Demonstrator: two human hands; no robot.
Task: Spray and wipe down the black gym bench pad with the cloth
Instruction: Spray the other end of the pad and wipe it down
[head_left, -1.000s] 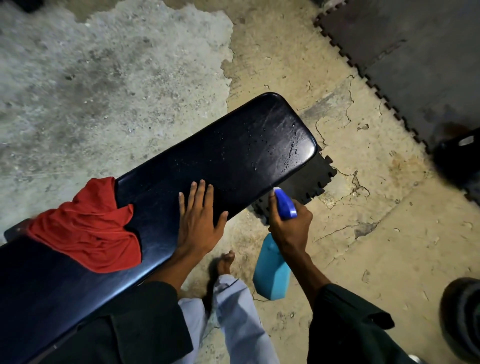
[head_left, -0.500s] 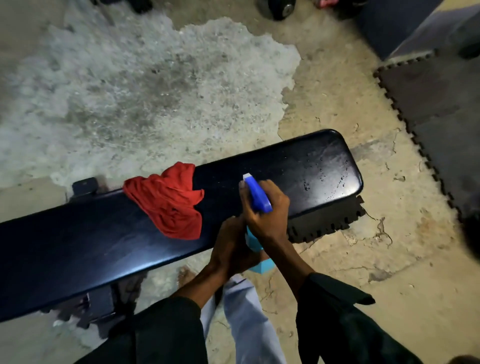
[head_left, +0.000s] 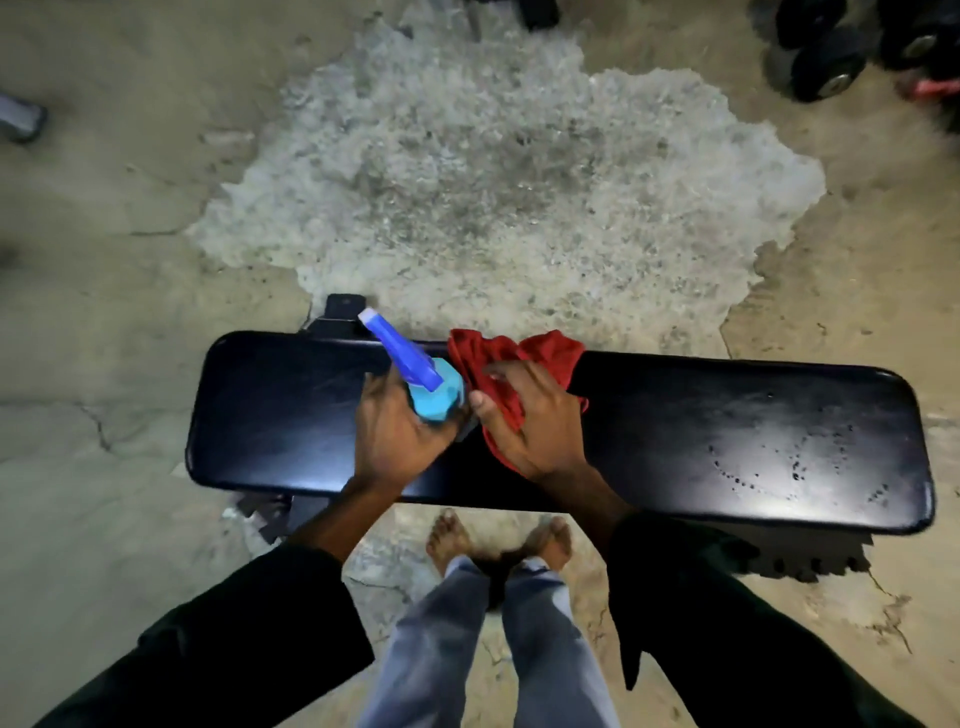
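L hand (head_left: 395, 441): I've got spray bottle (head_left: 434, 397) gripped, over pad's mid-left.
R hand (head_left: 530, 415): fingers spread, flat on red cloth (head_left: 498, 358), far edge.
Bench pad (head_left: 727, 431): long axis runs L-R; droplets at R end, R hand nearer.

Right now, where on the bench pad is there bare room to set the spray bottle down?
The bench pad is bare from its left end to the left hand holding the spray bottle. Its right stretch past the right hand is bare but droplet-speckled. The middle is crowded: both hands and the red cloth.
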